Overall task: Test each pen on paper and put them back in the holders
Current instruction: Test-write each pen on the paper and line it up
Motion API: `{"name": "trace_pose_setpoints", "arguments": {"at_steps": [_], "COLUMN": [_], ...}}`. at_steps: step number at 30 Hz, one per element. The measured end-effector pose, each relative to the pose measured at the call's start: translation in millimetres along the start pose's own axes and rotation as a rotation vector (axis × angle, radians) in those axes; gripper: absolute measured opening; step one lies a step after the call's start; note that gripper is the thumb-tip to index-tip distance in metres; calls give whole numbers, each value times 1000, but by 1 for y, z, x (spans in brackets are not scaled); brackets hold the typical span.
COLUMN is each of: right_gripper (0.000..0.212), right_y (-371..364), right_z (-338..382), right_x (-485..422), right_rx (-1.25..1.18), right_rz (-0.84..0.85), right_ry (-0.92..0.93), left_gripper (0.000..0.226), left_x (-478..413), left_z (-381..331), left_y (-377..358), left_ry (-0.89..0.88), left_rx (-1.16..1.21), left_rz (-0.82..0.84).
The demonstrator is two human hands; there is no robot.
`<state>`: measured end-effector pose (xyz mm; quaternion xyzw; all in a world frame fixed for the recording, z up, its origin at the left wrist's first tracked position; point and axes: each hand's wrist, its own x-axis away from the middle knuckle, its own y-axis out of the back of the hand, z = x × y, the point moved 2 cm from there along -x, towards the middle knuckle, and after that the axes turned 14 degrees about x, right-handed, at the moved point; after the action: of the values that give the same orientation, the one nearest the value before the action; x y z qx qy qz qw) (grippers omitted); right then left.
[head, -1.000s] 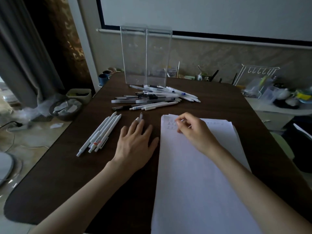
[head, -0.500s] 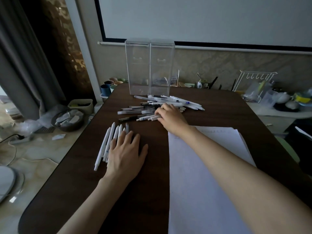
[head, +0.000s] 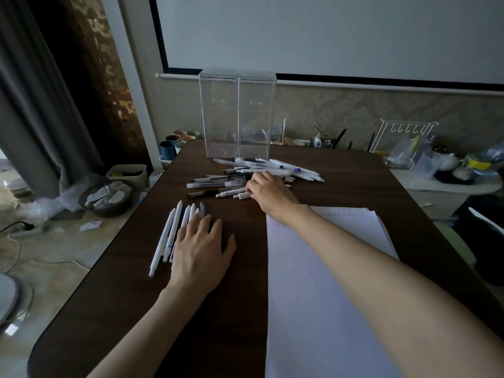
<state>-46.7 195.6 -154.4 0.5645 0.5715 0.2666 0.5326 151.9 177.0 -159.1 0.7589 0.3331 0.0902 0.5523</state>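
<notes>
Dark table (head: 122, 282) beside grey curtain (head: 32, 105); left grip (head: 201, 249) flat, spread; right grip (head: 268, 190) curled on pens (head: 229, 192)

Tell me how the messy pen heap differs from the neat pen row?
The scattered heap of white, clear and black pens lies crisscrossed; the row of mostly white pens lies side by side. The heap holds more pens than the row. Both lie on the dark table.
</notes>
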Motion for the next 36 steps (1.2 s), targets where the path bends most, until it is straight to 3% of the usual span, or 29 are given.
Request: {"name": "trace_pose_setpoints", "arguments": {"at_steps": [4,7,9,11,12,15,18,20,25,29,36], "right_gripper": [12,10,16,6,16,46,48,44,40,40,37], "right_y": [16,38,53,62,65,63,55,45,23,21,38], "right_z": [-1,-6,-14,-27,-34,-57,-71,-72,-61,-60,-64], "right_x": [1,12,32,60,75,117,143,151,153,148,149], "right_rx": [-54,-182,-177,-132,-106,-69,-70,-46,-54,-73,-233], "right_rz": [-106,-278,-379,-438,-438,-381,-378,-379,-328,-328,-502], "right_ry": [10,0,-54,-154,-225,-426,-547,-549,-512,-475,-395], "left_gripper": [47,34,26,24,26,33,37,41,50,51,50], "left_x": [-1,-1,0,0,1,-1,-7,-11,-19,-19,-18], "left_z": [2,3,-1,-11,-18,-46,-75,-86,-81,-79,-78], "left_y": [-2,-1,1,1,0,-7,-20,-31,-48,-51,-51], "left_ry": [-11,-71,-138,-248,-303,-475,-716,-854,-792,-811,-799], "left_rx": [-18,-30,-22,26,68,234,290,236,333,331,338], "left_rz": [-24,-82,-133,-162,-144,19,293,382,498,476,458]}}
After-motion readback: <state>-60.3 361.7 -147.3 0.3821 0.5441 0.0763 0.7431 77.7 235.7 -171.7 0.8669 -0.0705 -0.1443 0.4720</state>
